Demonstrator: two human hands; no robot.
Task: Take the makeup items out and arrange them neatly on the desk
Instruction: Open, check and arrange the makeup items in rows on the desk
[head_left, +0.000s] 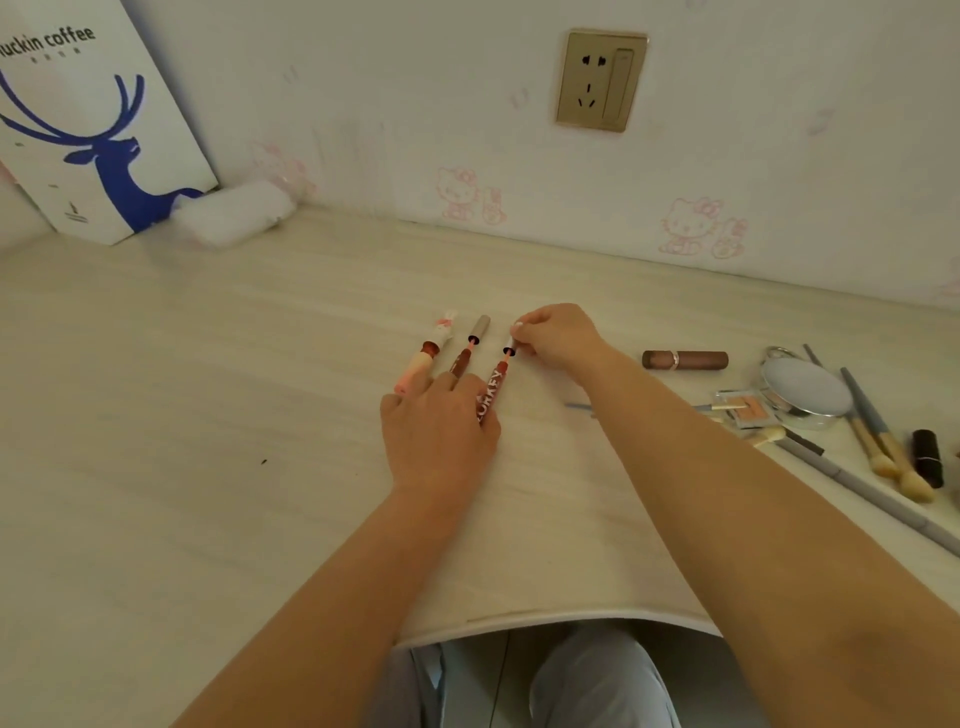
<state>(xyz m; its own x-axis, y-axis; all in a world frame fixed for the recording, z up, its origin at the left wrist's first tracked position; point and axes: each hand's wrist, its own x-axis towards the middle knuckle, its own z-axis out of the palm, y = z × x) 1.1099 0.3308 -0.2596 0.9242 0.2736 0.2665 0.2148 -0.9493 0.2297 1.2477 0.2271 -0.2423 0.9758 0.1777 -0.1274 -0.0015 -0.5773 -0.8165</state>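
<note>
Three lip-gloss tubes lie side by side in the middle of the pale desk (208, 415): a pink one with a cat-shaped cap (428, 353), a dark red one with a grey cap (470, 345), and a red lettered one (496, 384). My left hand (439, 431) rests over their near ends, fingers touching the tubes. My right hand (558, 338) pinches the cap end of the red lettered tube. To the right lie a brown lipstick (684, 359), a round compact (802, 387), a blush palette (748, 408), several brushes (878, 436) and a black lipstick (928, 457).
A white paper bag with a blue deer (98, 135) leans on the wall at the back left, with a white pouch (234, 213) beside it. A wall socket (600, 80) is above the desk. The desk's near edge curves over my knees (597, 675).
</note>
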